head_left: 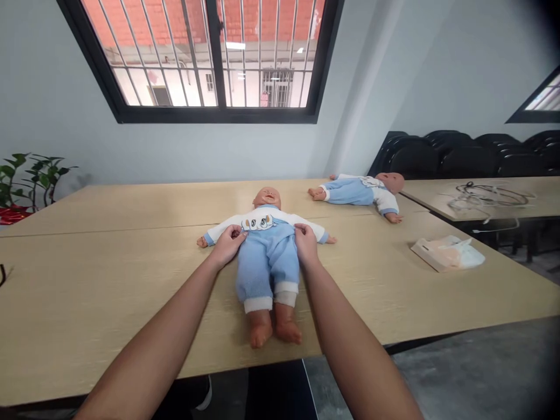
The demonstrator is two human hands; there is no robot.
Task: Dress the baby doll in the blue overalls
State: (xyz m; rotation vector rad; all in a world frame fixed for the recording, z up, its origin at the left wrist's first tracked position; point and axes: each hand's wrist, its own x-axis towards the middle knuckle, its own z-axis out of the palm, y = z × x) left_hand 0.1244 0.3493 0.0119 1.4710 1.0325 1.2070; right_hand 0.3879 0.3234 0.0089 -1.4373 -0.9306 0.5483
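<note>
A baby doll (266,201) lies on its back on the wooden table (131,291), feet toward me and arms spread out. It wears a white top (289,219) with a cartoon face on the chest and light blue pants (258,262) with white cuffs. My left hand (228,245) pinches the pants' waistband at the doll's left-hand side in the view. At the opposite side of the waist, my right hand (305,242) also pinches the blue waistband. The fabric between the hands is bunched in folds.
A second doll (354,189) in similar clothes lies at the table's back right. A tissue pack (446,254) sits to the right. Cables (490,195) lie on another table, with black chairs (472,157) behind. A plant (32,181) stands at left.
</note>
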